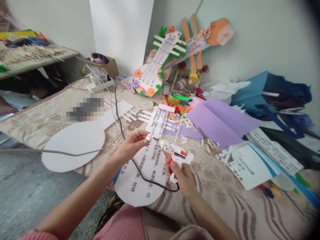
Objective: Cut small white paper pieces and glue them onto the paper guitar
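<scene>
My right hand [181, 173] is wrapped round a white glue gun [183, 158], its nozzle pointing left toward my left hand [135, 143]. Between the thumb and fingertips of the left hand is a small white piece [149, 137], mostly hidden. Below both hands lies a lute-shaped cutout [140, 180] with printed characters, its round end at the table's front edge and its neck pointing away. A black cord [147, 179] runs from the glue gun across the cutout toward a power strip. Short white strips [143, 116] lie beside the neck.
Another white lute-shaped cutout [75, 145] lies left, crossed by a grey cable [62, 153]. Gold-handled scissors [211, 146] and purple paper [222, 120] are on the right. A decorated paper lute [155, 68] leans at the back near the power strip [98, 87]. Paper scraps litter the tablecloth.
</scene>
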The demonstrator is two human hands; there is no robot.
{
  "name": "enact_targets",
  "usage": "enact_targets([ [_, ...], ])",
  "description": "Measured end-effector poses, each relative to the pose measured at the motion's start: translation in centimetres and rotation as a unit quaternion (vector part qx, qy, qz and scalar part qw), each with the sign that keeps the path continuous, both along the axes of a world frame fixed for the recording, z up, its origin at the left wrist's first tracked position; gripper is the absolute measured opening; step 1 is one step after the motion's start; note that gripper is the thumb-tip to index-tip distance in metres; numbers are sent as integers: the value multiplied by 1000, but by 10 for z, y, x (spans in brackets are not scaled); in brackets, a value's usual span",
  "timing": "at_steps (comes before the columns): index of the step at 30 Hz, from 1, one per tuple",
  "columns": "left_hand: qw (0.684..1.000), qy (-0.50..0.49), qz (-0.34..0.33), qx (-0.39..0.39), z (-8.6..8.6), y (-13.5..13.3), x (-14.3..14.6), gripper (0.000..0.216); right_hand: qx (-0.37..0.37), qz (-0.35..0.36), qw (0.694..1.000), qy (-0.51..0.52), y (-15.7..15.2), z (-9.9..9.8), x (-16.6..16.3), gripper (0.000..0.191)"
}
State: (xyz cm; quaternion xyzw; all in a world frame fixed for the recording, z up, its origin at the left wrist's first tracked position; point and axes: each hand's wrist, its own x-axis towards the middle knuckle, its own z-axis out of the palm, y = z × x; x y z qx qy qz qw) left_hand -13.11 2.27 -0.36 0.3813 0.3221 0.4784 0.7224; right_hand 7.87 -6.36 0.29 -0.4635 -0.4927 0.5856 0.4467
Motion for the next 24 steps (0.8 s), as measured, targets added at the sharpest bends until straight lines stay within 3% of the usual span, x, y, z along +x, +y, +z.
enact_targets([
  [9,1000,-6,-14,10,0,-1,1,31,40,24,997,-57,0,12,-3,49],
  [24,999,-7,-28,18,3,-4,1,31,36,15,996,-85,2,2,2,52],
])
